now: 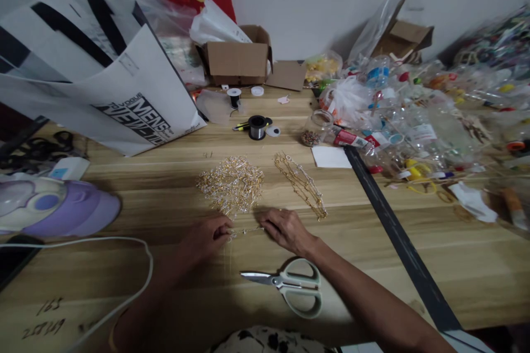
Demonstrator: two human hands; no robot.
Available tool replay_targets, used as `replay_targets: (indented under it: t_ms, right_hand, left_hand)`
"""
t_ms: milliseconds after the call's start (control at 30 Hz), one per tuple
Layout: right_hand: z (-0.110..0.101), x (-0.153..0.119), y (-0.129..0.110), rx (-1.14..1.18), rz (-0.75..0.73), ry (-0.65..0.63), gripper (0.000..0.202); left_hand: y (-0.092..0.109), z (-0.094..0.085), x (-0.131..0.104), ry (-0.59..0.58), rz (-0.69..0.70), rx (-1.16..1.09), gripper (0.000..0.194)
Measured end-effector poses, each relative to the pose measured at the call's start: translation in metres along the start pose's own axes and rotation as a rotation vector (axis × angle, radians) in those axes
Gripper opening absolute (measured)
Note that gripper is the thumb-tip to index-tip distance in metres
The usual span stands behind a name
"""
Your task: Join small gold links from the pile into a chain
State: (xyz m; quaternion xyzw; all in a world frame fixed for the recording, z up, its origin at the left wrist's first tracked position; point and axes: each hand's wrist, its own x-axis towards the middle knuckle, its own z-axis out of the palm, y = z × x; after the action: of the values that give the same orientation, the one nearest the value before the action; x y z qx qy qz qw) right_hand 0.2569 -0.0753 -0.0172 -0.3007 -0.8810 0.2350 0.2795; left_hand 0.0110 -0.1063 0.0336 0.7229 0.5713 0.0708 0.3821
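Together, both hands, left [206,238] and right [285,228], seemingly pinch one thin beaded strand [245,230] below the gold pile [232,183].

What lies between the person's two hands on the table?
In the head view, a short beaded wire strand spans from the left hand to the right hand, each pinching one end; under it is bare wooden table.

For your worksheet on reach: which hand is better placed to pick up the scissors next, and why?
Probably the right hand. The scissors lie just below it, handles toward its wrist, while the left hand sits further off. Both hands pinch the thin beaded strand, so one must let go first.
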Motion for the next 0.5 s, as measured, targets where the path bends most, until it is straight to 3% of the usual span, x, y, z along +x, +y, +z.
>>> replay_targets:
  t_ms: [500]
  right_hand:
    - [0.0, 0.0, 0.0, -0.018, 0.012, -0.004, 0.016]
  left_hand:
    - [-0.003, -0.002, 0.01, 0.002, 0.224, 0.165, 0.022]
